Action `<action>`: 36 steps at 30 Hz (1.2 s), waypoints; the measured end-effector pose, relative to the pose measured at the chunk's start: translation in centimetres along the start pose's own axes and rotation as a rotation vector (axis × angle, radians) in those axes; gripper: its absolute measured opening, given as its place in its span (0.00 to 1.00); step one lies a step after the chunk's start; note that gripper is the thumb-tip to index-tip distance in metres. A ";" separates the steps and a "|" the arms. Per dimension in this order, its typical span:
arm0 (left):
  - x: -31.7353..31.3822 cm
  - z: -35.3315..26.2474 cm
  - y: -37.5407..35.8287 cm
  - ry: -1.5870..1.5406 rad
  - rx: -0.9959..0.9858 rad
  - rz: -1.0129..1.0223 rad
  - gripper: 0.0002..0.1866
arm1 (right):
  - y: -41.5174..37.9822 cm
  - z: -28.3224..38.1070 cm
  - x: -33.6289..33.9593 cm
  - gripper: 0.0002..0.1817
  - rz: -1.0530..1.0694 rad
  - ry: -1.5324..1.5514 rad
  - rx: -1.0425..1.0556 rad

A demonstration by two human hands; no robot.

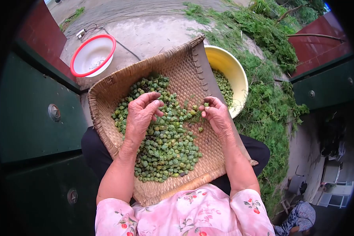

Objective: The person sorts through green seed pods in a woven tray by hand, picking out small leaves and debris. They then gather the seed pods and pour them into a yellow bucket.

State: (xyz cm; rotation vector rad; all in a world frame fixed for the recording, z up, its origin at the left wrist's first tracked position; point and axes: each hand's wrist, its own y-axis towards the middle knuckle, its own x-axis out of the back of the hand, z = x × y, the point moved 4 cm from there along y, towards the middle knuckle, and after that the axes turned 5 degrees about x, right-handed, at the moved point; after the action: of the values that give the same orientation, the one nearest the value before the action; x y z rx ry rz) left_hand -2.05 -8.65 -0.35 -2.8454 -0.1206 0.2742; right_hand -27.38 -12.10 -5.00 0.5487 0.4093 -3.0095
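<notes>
A woven winnowing basket (185, 70) rests on my lap. It holds a heap of small green seed pods (165, 145). My left hand (139, 116) hovers over the left of the heap with its fingers curled loosely, palm turned up. My right hand (216, 116) lies at the right edge of the heap, its fingertips pinched on a small green sprig (196, 115). Whether the left hand holds a pod is unclear.
A yellow bowl (232, 67) with more green pods stands behind the basket's right edge. A white basin with a red rim (92, 55) sits on the concrete at the far left. Cut green branches (271, 98) pile up on the right. Dark green doors flank both sides.
</notes>
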 end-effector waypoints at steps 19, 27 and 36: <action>-0.4 0.2 -0.1 0.076 0.068 0.101 0.15 | -0.3 -0.8 -1.2 0.07 -0.108 -0.373 -0.086; -2.4 0.9 -0.8 0.232 -0.180 0.199 0.16 | -3.7 -1.4 -5.2 0.10 0.129 0.327 -0.228; -2.7 1.1 -1.1 0.401 -0.054 0.194 0.07 | -4.5 -2.3 -5.3 0.09 0.108 0.460 -0.230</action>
State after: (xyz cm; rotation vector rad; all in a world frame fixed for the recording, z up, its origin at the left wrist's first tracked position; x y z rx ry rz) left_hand -4.98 -7.59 -0.58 -2.9015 0.2337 -0.2675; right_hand -22.07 -7.16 -4.09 1.1964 0.7097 -2.6625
